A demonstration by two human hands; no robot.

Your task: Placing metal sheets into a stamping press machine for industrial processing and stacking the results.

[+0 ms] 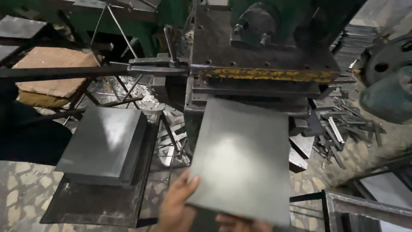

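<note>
No packages, labels, signs or screens show anywhere in this workshop view.

Flat rectangular grey metal sheet (242, 159), thin, smooth, with a dull sheen showing a pale reflection near the middle. Lying nearly level, slightly skewed, far edge reaching into the slot of the press (262, 77) beneath the yellow-marked bar. Near edge overhanging in the air, being held at the near left corner by the left hand (178, 206), thumb lying on the upper face. Near edge also being met from below by fingertips of the right hand (240, 222). Edges straight, corners square, no holes or bends visible.
</note>
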